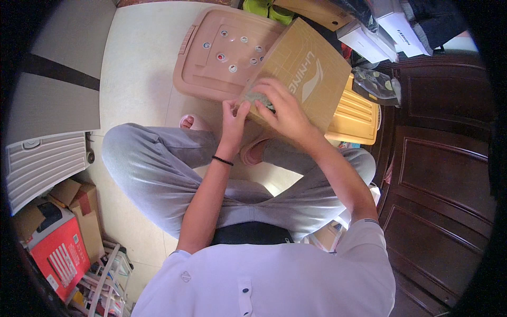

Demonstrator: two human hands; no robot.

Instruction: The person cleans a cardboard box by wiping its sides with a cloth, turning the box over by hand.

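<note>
A brown Li-Ning cardboard box [317,67] stands tilted in front of me, overlapping the lid of a pink plastic storage bin [202,75]. My right hand [279,105] is at the box's near left corner, its fingers curled over a small grey-green object [257,97]. Blur and the fingers keep me from telling what that object is. Close beside it, my left hand [235,115] has thumb and fingertips drawn together at the box's edge. Whether something thin lies between those fingertips cannot be made out.
A yellow plastic bin lid [354,113] lies right of the box, near dark wooden panels [439,158]. Shoe boxes [368,41] and green shoes [281,14] are behind. At left are a white ribbed case [47,166], a red carton [59,253] and a rack [107,281].
</note>
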